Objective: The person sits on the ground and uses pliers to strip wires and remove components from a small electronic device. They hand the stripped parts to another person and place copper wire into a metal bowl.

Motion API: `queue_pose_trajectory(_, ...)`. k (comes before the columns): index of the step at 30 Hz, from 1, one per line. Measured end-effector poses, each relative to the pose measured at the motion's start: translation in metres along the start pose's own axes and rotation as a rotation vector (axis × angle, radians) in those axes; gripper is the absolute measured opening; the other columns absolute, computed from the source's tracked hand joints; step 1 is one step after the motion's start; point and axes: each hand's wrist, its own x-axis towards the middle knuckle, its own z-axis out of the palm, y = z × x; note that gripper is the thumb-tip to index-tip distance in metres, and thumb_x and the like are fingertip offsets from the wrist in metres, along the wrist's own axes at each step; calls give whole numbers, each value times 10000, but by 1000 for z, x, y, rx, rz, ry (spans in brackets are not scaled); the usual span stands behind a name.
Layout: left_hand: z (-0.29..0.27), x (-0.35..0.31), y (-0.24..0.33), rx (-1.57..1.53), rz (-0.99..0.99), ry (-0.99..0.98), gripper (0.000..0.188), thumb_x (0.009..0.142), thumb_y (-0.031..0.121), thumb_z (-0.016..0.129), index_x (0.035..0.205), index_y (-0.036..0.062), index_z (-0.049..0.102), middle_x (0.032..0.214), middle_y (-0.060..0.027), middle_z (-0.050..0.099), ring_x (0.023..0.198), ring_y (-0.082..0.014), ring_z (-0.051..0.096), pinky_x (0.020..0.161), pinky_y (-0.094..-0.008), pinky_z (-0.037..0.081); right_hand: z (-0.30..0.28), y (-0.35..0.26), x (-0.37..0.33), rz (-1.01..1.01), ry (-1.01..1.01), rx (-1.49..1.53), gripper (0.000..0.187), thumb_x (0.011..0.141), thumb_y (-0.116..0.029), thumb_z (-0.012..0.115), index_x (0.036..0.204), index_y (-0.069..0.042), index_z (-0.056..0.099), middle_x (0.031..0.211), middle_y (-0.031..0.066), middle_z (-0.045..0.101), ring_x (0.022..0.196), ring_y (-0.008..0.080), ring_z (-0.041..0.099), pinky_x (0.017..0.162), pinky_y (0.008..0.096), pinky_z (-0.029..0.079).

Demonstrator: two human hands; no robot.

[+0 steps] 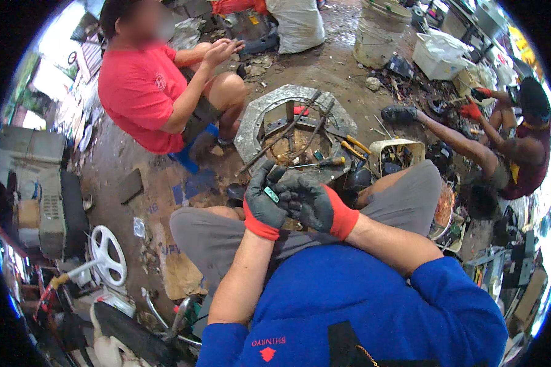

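Observation:
Both my hands wear dark gloves with red cuffs and meet in front of my lap. In my left hand (pixel 263 207) is a small green piece (pixel 271 194), lying against the glove, with the fingers bent around it. Beside it, my right hand (pixel 319 207) has its fingers curled in toward the left; whatever they hold is hidden. Just beyond stands a grey octagonal frame (pixel 251 125) with dark metal bars (pixel 319 125) across it. A screwdriver (pixel 332 162) lies on its near edge, and yellow-handled pliers (pixel 356 148) rest at its right.
A person in a red shirt (pixel 144 101) sits at the far left, hands together. Another person (pixel 529 147) in red gloves sits at the right, one leg stretched inward. A cream container (pixel 399 145) holds tools. A white steering wheel (pixel 108 257) lies left; a bucket (pixel 379 37) stands behind.

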Motion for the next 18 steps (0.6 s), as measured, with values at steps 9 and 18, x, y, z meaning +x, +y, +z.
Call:
queue_pose_trajectory(9, 40, -5, -39, 390, 296, -154, 444, 1052, 366, 400, 1335, 51, 534, 1177, -145, 666, 1041, -270, 648, 943, -418, 521, -1, -5, 0, -189, -98, 245, 294, 1031, -204, 431, 1198, -77, 636, 1200, 84, 667, 1125, 236, 623, 1070, 411, 443)
queue_pose_trajectory(18, 52, -9, -50, 553, 430, -259, 586, 1046, 480, 373, 1383, 19, 504, 1296, -162, 619, 1167, -289, 596, 1041, -443, 453, -7, -23, -14, -107, -191, 344, 296, 1015, -237, 482, 1197, -81, 655, 1230, 105, 668, 1171, 255, 605, 1070, 418, 437)
